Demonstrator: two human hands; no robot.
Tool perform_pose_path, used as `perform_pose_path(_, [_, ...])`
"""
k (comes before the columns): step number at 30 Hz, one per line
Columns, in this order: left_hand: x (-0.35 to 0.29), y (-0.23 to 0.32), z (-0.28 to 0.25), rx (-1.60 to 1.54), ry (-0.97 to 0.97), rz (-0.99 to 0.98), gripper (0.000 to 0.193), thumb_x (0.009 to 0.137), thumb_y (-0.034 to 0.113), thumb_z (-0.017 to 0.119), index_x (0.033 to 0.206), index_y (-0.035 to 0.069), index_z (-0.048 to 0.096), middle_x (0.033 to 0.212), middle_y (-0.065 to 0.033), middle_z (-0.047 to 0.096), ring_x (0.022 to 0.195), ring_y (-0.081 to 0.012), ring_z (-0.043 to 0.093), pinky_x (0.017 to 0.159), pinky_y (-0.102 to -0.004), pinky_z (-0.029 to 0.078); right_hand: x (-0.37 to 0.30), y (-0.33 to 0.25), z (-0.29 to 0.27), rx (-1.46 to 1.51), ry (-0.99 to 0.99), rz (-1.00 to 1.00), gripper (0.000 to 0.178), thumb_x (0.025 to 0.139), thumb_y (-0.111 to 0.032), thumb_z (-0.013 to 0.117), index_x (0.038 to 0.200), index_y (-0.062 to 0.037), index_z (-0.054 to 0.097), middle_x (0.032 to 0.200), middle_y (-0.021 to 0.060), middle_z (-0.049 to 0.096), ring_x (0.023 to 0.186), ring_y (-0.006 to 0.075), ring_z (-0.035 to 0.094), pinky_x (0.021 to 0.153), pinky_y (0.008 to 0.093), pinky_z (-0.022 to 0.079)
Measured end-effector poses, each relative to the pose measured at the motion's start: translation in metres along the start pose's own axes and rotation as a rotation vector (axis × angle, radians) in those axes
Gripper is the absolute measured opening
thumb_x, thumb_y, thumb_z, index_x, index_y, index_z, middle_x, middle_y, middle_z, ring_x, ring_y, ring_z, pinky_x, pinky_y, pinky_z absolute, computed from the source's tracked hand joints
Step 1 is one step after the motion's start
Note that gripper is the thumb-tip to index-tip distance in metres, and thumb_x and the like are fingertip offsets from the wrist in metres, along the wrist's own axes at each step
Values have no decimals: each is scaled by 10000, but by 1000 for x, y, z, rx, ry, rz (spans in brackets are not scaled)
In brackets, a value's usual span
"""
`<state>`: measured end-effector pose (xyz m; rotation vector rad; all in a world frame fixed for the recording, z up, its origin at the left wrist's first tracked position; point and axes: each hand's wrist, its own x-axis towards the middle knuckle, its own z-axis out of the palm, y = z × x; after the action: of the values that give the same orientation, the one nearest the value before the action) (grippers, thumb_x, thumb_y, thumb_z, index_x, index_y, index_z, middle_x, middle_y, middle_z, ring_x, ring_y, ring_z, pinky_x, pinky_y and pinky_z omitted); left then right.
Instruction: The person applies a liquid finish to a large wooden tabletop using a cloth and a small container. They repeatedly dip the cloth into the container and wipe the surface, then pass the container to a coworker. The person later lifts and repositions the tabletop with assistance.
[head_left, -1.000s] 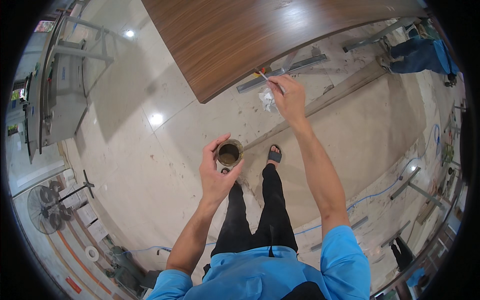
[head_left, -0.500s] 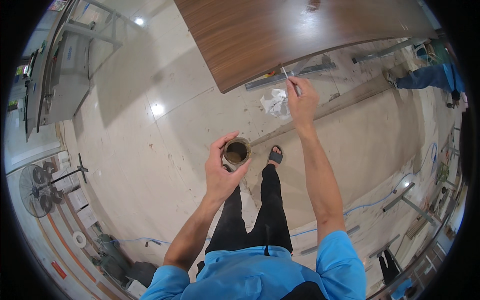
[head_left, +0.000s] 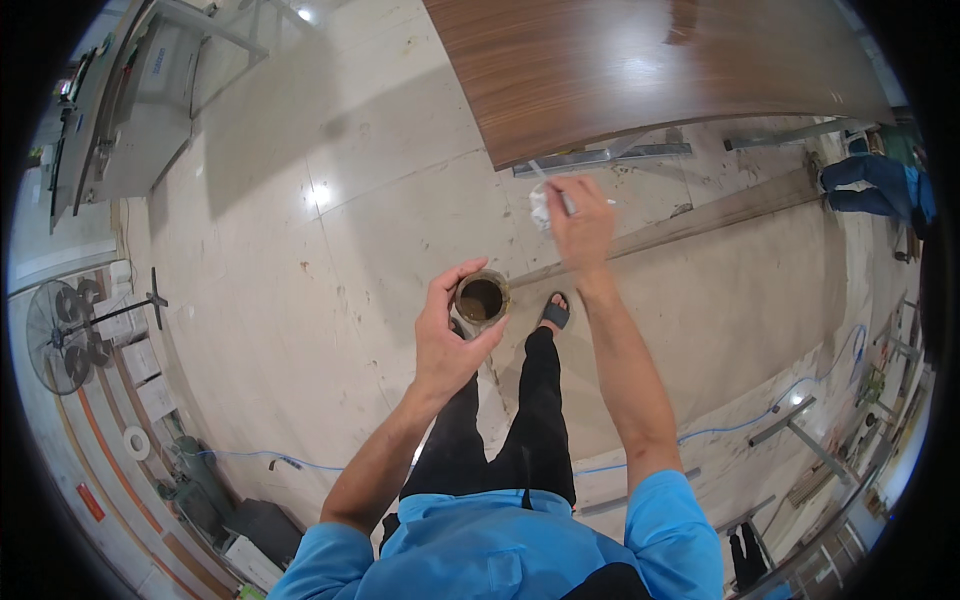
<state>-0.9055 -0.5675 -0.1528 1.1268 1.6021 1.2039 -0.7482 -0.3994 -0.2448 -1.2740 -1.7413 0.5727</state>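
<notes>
My left hand (head_left: pixel 447 340) is wrapped round a small round cup (head_left: pixel 482 298) with dark brown contents and a stained rim. It is held in front of my legs. Farther out and to the right, my right hand (head_left: pixel 584 228) is closed on a thin pale stick-like tool (head_left: pixel 539 172), smeared by motion, so its exact kind does not show. The tool's tip points up and left, close to the near edge of a brown wood-grain board (head_left: pixel 610 75). Partly hidden behind that hand, crumpled white paper (head_left: pixel 540 212) lies on the floor.
Under the board's near edge runs a grey metal bar (head_left: pixel 600 157). A brown sheet (head_left: pixel 700 300) covers the floor at right, with a blue hose (head_left: pixel 740 410) behind it. Another person's legs (head_left: pixel 868 180) are at far right. A black fan (head_left: pixel 65 335) stands at left.
My right hand has moved left and slightly down with the tool, away from the board's edge and over the paper. The board sits farther right in view. My left hand still holds the cup.
</notes>
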Motion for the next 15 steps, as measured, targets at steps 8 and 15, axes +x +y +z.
perform_pose_path(8, [-5, -5, -20, -33, 5, -6, 666, 816, -29, 816, 1386, -13, 472, 1454, -148, 578, 1261, -194, 610, 1095, -330, 491, -13, -16, 21, 52, 128, 99, 104, 880, -42, 759, 983, -58, 762, 938, 108, 712, 810, 307, 701, 731, 373, 545])
perform_pose_path(15, [-9, -7, -34, -43, 14, -1, 667, 818, -42, 812, 1383, -15, 458, 1471, -162, 559, 1286, -193, 588, 1115, -336, 481, -25, -37, 37, 80, 74, 92, 95, 889, -38, 756, 984, -36, 759, 927, 122, 707, 819, 301, 693, 748, 365, 539])
